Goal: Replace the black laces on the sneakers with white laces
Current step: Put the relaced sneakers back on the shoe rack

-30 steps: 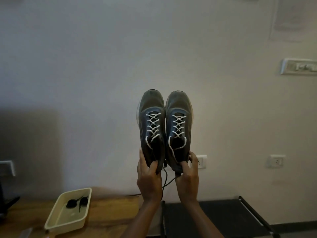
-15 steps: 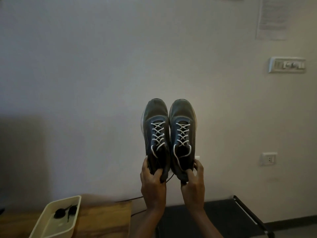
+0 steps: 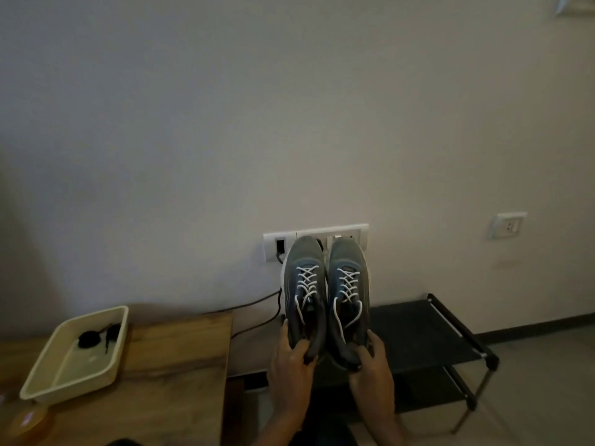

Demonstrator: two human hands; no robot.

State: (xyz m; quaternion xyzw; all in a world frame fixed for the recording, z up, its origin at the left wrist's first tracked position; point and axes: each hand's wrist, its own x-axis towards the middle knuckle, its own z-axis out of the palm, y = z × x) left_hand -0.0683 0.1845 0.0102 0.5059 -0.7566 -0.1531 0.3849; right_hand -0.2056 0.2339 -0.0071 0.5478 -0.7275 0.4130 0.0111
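Two grey sneakers are held up side by side, toes pointing up, in front of the wall. The left sneaker (image 3: 302,284) and the right sneaker (image 3: 347,288) both carry white laces (image 3: 306,280). My left hand (image 3: 291,362) grips the heel of the left sneaker. My right hand (image 3: 372,365) grips the heel of the right one. Black laces (image 3: 96,337) lie coiled in a cream tray (image 3: 42,383) on the wooden table at the left.
The wooden table (image 3: 180,365) ends just left of my hands. A black metal shoe rack (image 3: 450,336) stands low at the right against the wall. A socket panel (image 3: 280,244) with black cables sits behind the sneakers. An orange round object (image 3: 27,420) lies at bottom left.
The pair of sneakers has come down in my hands, from high against the wall to just above the rack. The view has tilted down and the socket panel now shows behind them.
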